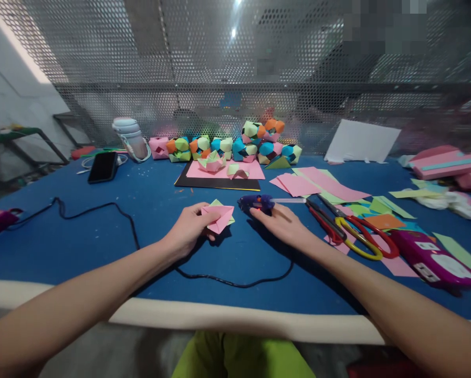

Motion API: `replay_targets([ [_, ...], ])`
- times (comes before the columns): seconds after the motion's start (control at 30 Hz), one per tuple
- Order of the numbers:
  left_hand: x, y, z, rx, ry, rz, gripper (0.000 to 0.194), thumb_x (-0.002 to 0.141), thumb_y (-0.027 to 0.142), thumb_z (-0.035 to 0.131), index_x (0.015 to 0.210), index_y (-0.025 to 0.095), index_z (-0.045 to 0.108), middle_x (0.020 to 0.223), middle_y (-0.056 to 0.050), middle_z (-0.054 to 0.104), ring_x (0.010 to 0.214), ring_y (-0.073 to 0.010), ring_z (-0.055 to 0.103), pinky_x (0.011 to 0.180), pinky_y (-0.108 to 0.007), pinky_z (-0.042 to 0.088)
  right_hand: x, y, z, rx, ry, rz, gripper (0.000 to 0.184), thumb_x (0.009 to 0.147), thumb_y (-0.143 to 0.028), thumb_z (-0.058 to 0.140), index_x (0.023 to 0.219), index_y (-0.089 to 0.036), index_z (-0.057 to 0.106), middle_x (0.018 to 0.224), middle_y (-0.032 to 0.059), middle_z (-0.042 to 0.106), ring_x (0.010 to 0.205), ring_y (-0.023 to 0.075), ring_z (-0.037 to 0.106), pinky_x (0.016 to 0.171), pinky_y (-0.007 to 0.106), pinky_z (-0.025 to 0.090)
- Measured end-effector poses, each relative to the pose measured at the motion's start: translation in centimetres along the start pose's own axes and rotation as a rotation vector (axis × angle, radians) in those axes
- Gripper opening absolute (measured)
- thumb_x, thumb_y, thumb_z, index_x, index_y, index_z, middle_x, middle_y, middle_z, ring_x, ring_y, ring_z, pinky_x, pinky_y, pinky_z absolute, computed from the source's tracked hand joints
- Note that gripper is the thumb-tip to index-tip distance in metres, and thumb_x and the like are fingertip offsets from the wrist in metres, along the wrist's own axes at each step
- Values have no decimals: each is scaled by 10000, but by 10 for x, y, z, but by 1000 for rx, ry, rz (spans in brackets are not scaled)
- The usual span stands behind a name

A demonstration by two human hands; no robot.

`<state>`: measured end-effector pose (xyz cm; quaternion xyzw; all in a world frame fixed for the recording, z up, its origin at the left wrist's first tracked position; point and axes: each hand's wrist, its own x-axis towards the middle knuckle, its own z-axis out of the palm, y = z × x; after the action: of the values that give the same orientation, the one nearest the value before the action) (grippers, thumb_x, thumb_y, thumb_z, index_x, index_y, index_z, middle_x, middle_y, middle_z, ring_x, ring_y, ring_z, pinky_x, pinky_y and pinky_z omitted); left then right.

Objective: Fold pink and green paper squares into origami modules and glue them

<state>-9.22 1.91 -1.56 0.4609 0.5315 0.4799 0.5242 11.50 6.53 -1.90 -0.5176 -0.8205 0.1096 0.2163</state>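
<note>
Between the thumb and fingers of my left hand (191,226) is a folded paper piece (219,216), pink on top with pale green showing behind it. My right hand (280,223) grips a dark blue glue gun (254,202), whose nozzle points left toward the folded paper without touching it. A clear glue stick (290,200) sticks out of the gun's back end. Beyond my hands, two folded paper pieces (212,163) rest on pink sheets (254,169) over a black board (215,182).
Several multicoloured paper balls (223,148) line the mesh panel. Scissors (361,231), paper scraps (383,221) and a purple power strip (436,260) lie at right. A phone (102,167) and bottle (131,137) are at left. A black cord (235,285) crosses the blue table (81,262).
</note>
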Motion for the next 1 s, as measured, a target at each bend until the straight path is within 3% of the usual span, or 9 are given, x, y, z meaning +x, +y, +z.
replay_targets([
  [0.1,0,-2,1,-54,-13,-42,154,715,222,660,776,99,591,550,-5,579,426,-100,533,370,-210,455,-1,2,-10,-110,-105,46,440,903,-516,363,840,-183,643,819,80,683,714,196,630,602,260,408],
  [0.27,-5,1,4,-100,-22,-72,141,709,198,669,760,96,587,562,-17,587,447,-104,535,367,-204,442,-16,-9,-52,-460,-321,31,473,868,-527,428,687,-143,637,748,127,660,703,235,618,583,283,367],
  [0.33,-9,2,6,-107,-35,-75,150,710,210,675,759,100,586,566,-14,587,449,-102,528,374,-208,439,-25,-19,-65,-363,-424,-25,459,887,-461,410,615,-147,608,623,91,625,579,181,572,536,273,333],
  [0.4,-13,2,9,-120,-65,-76,171,705,238,690,753,109,588,566,-3,579,448,-99,517,390,-216,436,-32,-31,-68,-89,-483,-99,431,893,-445,402,634,-166,604,593,39,607,528,136,529,497,251,319],
  [0.43,-15,2,10,-127,-82,-72,182,700,252,700,749,113,592,571,2,575,455,-96,513,405,-216,432,-35,-37,-66,40,-434,-91,407,892,-448,402,673,-173,605,596,21,604,529,129,523,489,243,325],
  [0.53,-21,1,13,-126,-110,-48,203,679,266,729,747,113,614,627,4,587,532,-84,523,486,-196,408,-38,-50,-46,313,-88,-86,234,856,-364,482,830,-163,600,767,28,638,649,129,551,567,235,390],
  [0.57,-23,1,14,-113,-113,-36,207,676,268,733,755,112,624,653,3,593,566,-81,526,516,-190,398,-38,-52,-38,372,-32,-89,204,834,-338,515,876,-155,593,811,38,640,687,134,557,595,239,406],
  [0.73,-29,0,16,-27,-157,-18,222,692,316,718,715,118,619,662,18,564,614,-80,488,564,-200,349,-34,-54,-11,641,-49,-34,96,785,-231,529,817,-156,579,721,-1,603,644,109,527,591,230,415],
  [1.0,-30,-1,16,27,-148,-17,158,702,266,672,722,119,617,679,12,565,620,-87,474,581,-216,343,-30,-53,-4,794,-89,108,47,709,-188,547,681,-153,561,608,-31,544,561,91,472,522,220,373],
])
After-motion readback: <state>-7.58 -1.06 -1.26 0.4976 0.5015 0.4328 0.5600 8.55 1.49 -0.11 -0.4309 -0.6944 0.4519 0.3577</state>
